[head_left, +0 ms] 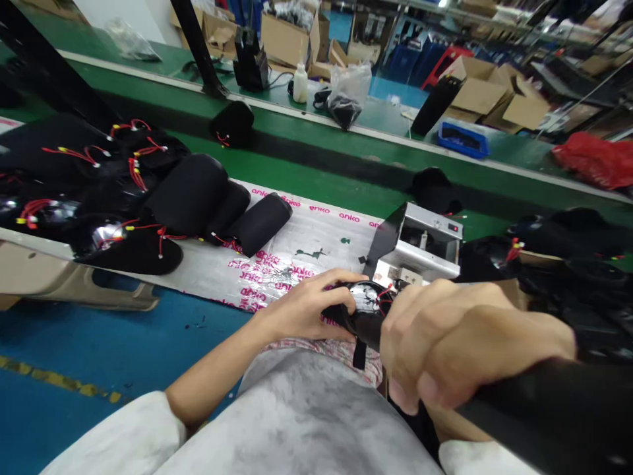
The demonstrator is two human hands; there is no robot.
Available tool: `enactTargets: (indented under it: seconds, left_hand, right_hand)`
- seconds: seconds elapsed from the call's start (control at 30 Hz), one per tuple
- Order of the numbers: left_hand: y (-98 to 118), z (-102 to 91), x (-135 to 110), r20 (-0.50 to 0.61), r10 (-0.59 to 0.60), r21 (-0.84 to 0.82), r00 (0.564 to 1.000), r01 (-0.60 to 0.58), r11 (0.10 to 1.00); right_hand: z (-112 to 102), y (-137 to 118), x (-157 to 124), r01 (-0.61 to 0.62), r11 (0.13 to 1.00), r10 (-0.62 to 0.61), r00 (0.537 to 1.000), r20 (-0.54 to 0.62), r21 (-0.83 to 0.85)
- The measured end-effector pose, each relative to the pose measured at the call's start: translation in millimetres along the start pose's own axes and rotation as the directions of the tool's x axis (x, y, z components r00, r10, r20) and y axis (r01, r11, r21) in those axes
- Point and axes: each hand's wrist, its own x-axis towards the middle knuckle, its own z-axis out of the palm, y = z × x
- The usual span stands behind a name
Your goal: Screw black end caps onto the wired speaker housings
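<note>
My left hand [301,307] curls over a black plastic housing with red wires [366,298], whose shiny inner part shows between the fingers. My right hand [455,340] is closed in a fist around a black padded bar [548,409] that runs to the lower right and seems joined to the housing, though my fingers hide the join. A small steel machine with a black flap [415,241] stands just beyond my hands. Several black padded cushions with red-and-yellow wire leads [188,194] lie to the left on a silver sheet printed with pink "anko" lettering [306,237].
A green conveyor bench [297,168] crosses the view behind the sheet. More black padded parts [568,231] lie at the right. Further back stand a blue bin [463,140], a red bag [596,159] and cardboard boxes [479,89]. Blue floor [99,343] lies at the lower left.
</note>
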Motion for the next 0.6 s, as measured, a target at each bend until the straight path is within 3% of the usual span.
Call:
enactTargets:
  seconds: [0.17, 0.27, 0.33, 0.47, 0.53, 0.6]
  left_hand:
    - [1.7, 0.0, -1.8, 0.006, -0.025, 0.019, 1.0, 0.025, 1.0]
    - [-2.2, 2.3, -3.3, -0.003, -0.006, 0.029, 1.0, 0.006, 1.0]
    - [-4.8, 3.8, -4.5, -0.004, -0.009, 0.04, 1.0, 0.009, 0.999]
    - [-5.3, 3.3, -3.5, 0.022, -0.014, 0.068, 1.0, 0.013, 0.998]
    - [-3.7, -0.9, 0.8, 0.056, -0.006, 0.082, 0.998, 0.001, 0.997]
    - [-2.9, -9.8, 8.7, 0.123, -0.016, 0.108, 0.992, 0.003, 0.994]
  right_hand:
    - [4.2, 13.3, 6.2, 0.06, 0.986, -0.071, 0.995, 0.069, 0.153]
    - [9.6, 19.5, 1.9, -0.014, 0.988, 0.024, 0.998, -0.066, 0.153]
    - [12.3, 22.9, 1.0, -0.009, 0.99, 0.026, 0.993, -0.119, 0.137]
    - [13.0, 25.7, 2.3, 0.098, 0.994, -0.101, 0.993, 0.064, 0.055]
    - [11.5, 19.5, -3.8, 0.038, 0.998, -0.039, 0.999, 0.006, 0.058]
    - [6.0, 5.7, -19.2, -0.049, 0.994, 0.065, 0.984, -0.167, 0.101]
